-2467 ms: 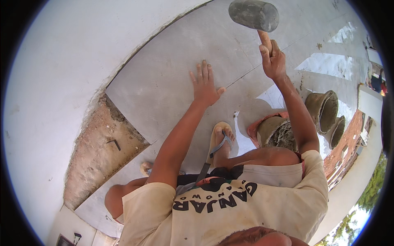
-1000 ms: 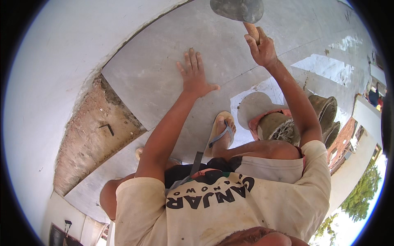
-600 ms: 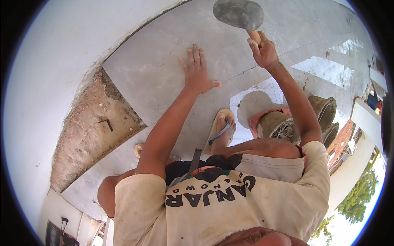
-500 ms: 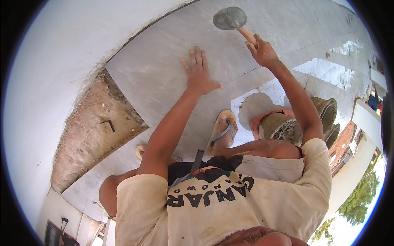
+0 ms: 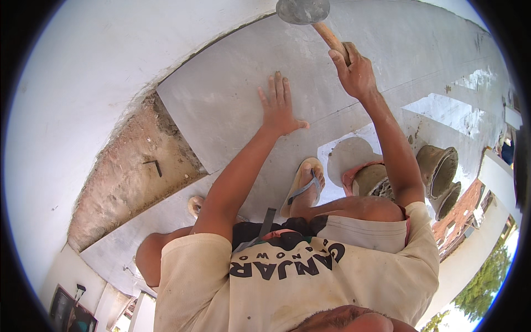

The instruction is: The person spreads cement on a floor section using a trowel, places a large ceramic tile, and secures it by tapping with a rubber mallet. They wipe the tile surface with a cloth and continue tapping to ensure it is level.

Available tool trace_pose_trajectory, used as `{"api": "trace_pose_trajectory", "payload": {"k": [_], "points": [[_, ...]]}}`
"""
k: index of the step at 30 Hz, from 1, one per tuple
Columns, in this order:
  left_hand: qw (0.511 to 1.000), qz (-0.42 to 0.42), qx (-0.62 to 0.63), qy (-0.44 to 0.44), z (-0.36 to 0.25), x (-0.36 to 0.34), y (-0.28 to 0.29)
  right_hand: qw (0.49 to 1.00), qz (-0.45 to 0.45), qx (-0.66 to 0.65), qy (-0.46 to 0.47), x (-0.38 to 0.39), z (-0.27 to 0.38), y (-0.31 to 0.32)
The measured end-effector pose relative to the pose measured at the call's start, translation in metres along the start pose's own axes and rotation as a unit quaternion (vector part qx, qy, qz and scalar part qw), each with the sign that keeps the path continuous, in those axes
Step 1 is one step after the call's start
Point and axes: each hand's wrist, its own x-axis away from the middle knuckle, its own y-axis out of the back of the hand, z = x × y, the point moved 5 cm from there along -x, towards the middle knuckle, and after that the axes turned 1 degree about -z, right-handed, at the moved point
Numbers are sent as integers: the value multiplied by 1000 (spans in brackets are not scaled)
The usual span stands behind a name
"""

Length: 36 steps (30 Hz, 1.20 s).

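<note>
- Right hand (image 5: 357, 74), upper centre-right, grips the mallet (image 5: 303, 11); tapping seems in hand.
- Left hand (image 5: 278, 113), upper centre, lies splayed on grey tile (image 5: 218, 97).
- A blow calls for clearance there.

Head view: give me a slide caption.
Left hand spread on a grey tile, right hand gripping a mallet.

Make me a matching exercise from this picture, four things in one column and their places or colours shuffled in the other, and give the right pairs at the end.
Column one:
1. Mallet
2. Black L-shaped piece
3. Wall
4. Buckets

Column two:
A. White
B. On the floor, toward the picture's right side
C. Held in the right grip
D. On the bare ground patch

Right pairs: 1-C, 2-D, 3-A, 4-B.
</note>
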Motion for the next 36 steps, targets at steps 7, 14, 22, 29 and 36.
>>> {"api": "trace_pose_trajectory", "payload": {"k": [7, 14, 22, 29, 36], "points": [[1000, 19, 17, -7, -10, 0, 1, 993, 57, 92, -55, 20, -90, -79], [999, -8, 39, -11, -4, 5, 2, 986, 123, 82, -74, 7, -61, -74], [998, -29, 44, -39, 37, 40, -14, 999, 32, 24, -17, 32, -41, -68], [999, -14, 32, 9, 79, 82, -5, 995, -22, -66, 74, 68, 4, -26], [1000, -15, 15, 5, 76, 76, -7, 983, 176, 54, 5, 105, -61, -103]]}}
